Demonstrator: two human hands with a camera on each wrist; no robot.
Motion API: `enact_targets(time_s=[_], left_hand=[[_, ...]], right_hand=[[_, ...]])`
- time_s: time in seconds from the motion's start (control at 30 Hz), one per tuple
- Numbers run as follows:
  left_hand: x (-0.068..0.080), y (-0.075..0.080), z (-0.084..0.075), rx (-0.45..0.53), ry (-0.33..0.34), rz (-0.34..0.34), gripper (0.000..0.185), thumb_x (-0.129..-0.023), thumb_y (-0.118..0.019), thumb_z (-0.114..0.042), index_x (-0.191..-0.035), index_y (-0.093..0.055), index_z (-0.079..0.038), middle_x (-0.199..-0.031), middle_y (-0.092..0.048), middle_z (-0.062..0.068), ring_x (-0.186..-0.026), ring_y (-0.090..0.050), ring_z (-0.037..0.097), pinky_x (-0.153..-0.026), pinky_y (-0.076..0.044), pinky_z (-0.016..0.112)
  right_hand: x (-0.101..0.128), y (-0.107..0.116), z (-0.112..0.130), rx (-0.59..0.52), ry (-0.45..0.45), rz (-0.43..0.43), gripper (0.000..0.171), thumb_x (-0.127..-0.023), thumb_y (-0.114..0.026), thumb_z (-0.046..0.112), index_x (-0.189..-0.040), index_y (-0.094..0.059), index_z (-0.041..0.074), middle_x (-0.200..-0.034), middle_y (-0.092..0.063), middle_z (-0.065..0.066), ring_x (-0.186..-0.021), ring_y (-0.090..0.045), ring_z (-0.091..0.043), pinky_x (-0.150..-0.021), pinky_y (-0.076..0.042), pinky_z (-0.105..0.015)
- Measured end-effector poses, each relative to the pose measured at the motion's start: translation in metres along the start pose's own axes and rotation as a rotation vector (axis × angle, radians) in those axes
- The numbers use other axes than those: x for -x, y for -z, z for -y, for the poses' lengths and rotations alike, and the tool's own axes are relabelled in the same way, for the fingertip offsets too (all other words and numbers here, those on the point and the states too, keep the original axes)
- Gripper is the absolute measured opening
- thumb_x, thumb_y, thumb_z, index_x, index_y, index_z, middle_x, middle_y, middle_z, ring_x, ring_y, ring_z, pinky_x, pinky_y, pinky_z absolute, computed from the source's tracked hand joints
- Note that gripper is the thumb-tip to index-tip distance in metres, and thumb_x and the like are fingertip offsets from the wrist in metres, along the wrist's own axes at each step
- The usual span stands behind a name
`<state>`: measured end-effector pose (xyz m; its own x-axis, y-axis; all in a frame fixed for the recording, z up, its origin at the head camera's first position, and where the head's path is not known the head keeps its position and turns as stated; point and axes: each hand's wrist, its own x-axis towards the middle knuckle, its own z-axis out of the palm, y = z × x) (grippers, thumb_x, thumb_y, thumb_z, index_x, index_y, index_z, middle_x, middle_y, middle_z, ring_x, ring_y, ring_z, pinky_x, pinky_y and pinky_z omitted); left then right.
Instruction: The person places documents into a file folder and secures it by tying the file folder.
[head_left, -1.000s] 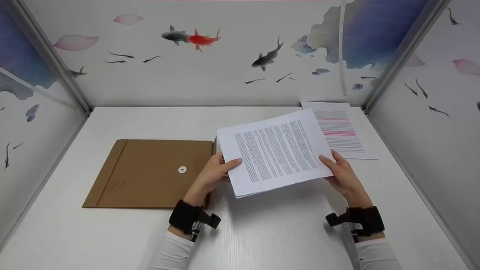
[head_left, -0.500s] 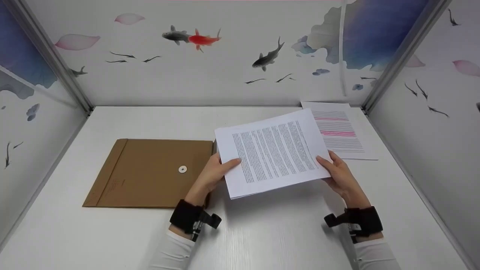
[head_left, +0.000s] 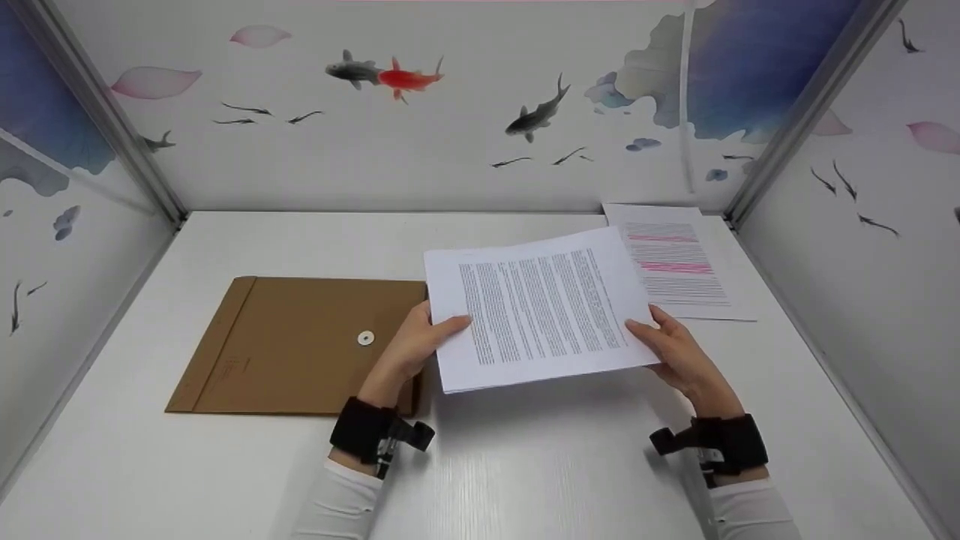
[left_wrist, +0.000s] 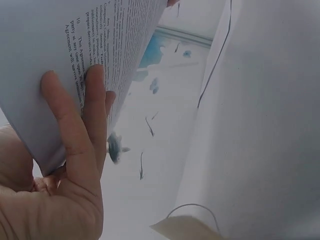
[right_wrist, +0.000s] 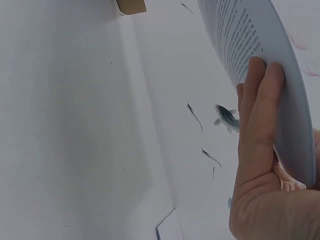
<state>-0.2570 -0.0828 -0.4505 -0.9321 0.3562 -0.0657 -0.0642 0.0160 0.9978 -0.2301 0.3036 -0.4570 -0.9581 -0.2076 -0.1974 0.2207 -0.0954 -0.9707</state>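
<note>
Head view: the left hand (head_left: 415,346) and the right hand (head_left: 675,351) each grip a side edge of a thin stack of white printed sheets (head_left: 536,307), thumbs on top, holding it above the white table (head_left: 525,465). The stack hangs between the flat brown string-tie paper envelope (head_left: 300,345) and a white sheet with pink highlighted lines (head_left: 675,262) lying near the right rear corner. By judgement, the step in hand is carrying the stack leftward; the next move calls for aligning its leading edge with the envelope mouth.

Left wrist view: fingers (left_wrist: 85,125) curl under the sheets' edge, gripping them.

Right wrist view: fingers (right_wrist: 257,115) support the bowed stack from beneath.

Against the earlier head frame, the stack sits slightly further left and lies flatter.
</note>
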Motion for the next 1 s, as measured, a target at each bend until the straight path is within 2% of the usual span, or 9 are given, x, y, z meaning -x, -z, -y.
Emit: enact_targets(time_s=[0.37,0.57,0.83,1.0], left_hand=[[0.001,0.015,0.001,0.025,0.027,0.098,0.044,-0.099,-0.06,-0.008,-0.139,-0.051,0.007,-0.111,-0.077,0.011,-0.084,-0.077,0.01,-0.072,-0.061,0.024],[0.001,0.021,0.002,0.032,0.03,0.123,0.045,-0.098,-0.06,-0.008,-0.139,-0.05,0.009,-0.107,-0.077,0.006,-0.082,-0.076,0.01,-0.071,-0.062,0.025],[0.002,0.02,0.002,0.026,0.054,0.125,0.042,-0.097,-0.062,-0.008,-0.135,-0.053,0.008,-0.102,-0.078,0.003,-0.08,-0.076,0.011,-0.071,-0.062,0.025],[0.002,0.02,0.001,-0.001,0.06,0.127,0.043,-0.097,-0.064,-0.009,-0.135,-0.054,0.007,-0.102,-0.078,0.003,-0.08,-0.076,0.01,-0.07,-0.061,0.025]], right_hand=[[0.004,0.003,0.003,0.017,-0.056,0.085,0.047,-0.107,-0.054,0.02,-0.15,-0.038,0.012,-0.112,-0.077,0.006,-0.095,-0.077,-0.013,-0.074,-0.063,-0.026],[0.004,0.004,0.002,0.027,-0.052,0.134,0.05,-0.108,-0.051,0.022,-0.153,-0.033,0.01,-0.115,-0.076,0.006,-0.097,-0.076,-0.012,-0.076,-0.063,-0.027],[0.003,0.003,-0.001,0.009,-0.043,0.189,0.043,-0.109,-0.048,0.023,-0.151,-0.04,0.019,-0.115,-0.076,0.005,-0.098,-0.077,-0.013,-0.075,-0.063,-0.028],[0.002,-0.001,-0.002,0.029,-0.057,0.175,0.037,-0.109,-0.049,0.025,-0.146,-0.044,0.022,-0.111,-0.077,0.004,-0.096,-0.077,-0.013,-0.074,-0.063,-0.027]])
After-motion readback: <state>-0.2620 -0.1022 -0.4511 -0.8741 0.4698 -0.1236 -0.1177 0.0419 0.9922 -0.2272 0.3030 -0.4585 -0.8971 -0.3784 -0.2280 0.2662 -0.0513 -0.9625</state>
